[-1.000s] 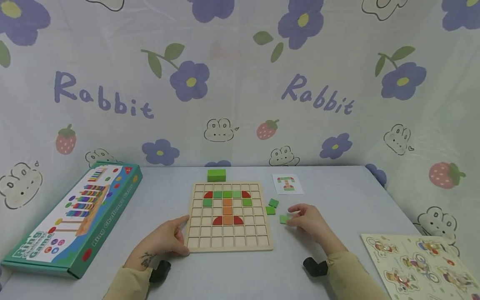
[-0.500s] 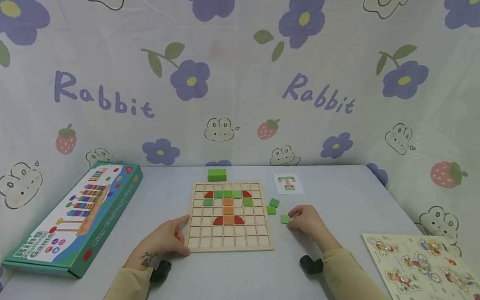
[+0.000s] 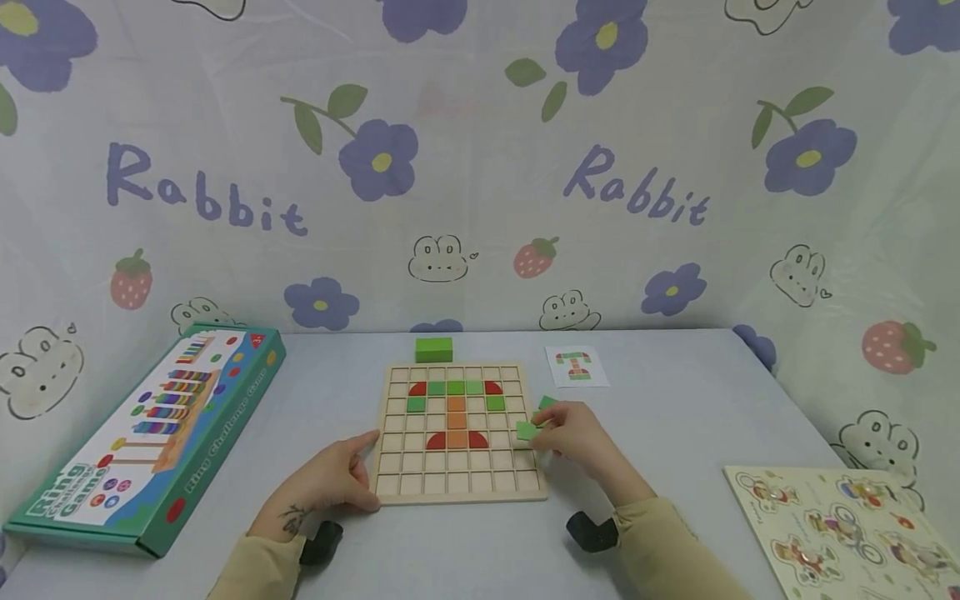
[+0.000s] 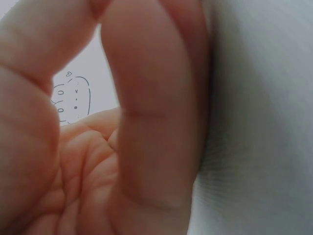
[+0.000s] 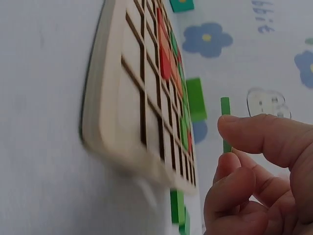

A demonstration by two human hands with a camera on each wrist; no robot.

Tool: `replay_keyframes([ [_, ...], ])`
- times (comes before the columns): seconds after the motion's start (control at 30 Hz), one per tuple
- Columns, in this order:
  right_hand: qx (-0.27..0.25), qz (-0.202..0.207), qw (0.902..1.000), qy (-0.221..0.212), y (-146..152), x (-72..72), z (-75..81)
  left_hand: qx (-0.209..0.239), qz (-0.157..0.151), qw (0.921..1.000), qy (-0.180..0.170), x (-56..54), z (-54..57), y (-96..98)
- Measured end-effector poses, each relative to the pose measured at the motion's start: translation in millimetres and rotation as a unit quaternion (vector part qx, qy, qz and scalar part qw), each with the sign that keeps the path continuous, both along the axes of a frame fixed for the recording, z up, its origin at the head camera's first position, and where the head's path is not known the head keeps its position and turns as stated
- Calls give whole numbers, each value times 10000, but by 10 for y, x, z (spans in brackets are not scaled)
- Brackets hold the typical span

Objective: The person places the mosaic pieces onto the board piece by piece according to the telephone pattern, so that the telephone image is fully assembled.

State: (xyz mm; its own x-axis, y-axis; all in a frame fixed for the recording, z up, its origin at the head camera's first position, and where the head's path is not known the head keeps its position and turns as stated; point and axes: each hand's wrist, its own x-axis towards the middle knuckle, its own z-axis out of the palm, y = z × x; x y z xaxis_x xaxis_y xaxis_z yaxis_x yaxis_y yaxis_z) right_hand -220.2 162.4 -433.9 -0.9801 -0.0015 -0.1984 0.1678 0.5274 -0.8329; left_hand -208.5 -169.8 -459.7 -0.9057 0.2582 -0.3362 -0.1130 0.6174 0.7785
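In the head view my right hand (image 3: 581, 442) pinches a green square tile (image 3: 526, 431) between thumb and fingers, over the right edge of the wooden grid board (image 3: 457, 483). The right wrist view shows this tile (image 5: 225, 105) edge-on, raised off the table. On the board sit red quarter-circle, green square and orange square tiles in a T-like pattern. My left hand (image 3: 326, 479) rests at the board's left edge, index fingertip and thumb touching it. Its relaxed fingers (image 4: 151, 112) fill the left wrist view, which does not show the board.
Behind the board stands a green block (image 3: 433, 350). A pattern card (image 3: 576, 367) lies at the back right; loose green tiles (image 3: 547, 403) lie beside the board, partly behind my right hand. A boxed ring game (image 3: 150, 433) is at left, a picture puzzle board (image 3: 832, 525) at right.
My right hand has picked the nearest green tile up from the table and carried it left to the board's right edge. My left hand has stayed in place.
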Motion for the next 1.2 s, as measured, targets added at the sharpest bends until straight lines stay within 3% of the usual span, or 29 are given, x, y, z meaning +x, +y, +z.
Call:
replay_keyframes([
  [0.23, 12, 370, 9993, 34, -277, 23, -87, 55, -31, 10000, 12, -2, -5, -11],
  [0.4, 320, 562, 9979, 100, -398, 69, -116, 45, -63, 10000, 52, -2, 4, -7],
  [0.9, 1121, 840, 9895, 352, -580, 139, -127, 40, -66, 9999, 98, 14, 14, -7],
  [1.2, 1199, 786, 9892, 287, -620, 152, -97, 29, -63, 9999, 75, 4, 7, -9],
])
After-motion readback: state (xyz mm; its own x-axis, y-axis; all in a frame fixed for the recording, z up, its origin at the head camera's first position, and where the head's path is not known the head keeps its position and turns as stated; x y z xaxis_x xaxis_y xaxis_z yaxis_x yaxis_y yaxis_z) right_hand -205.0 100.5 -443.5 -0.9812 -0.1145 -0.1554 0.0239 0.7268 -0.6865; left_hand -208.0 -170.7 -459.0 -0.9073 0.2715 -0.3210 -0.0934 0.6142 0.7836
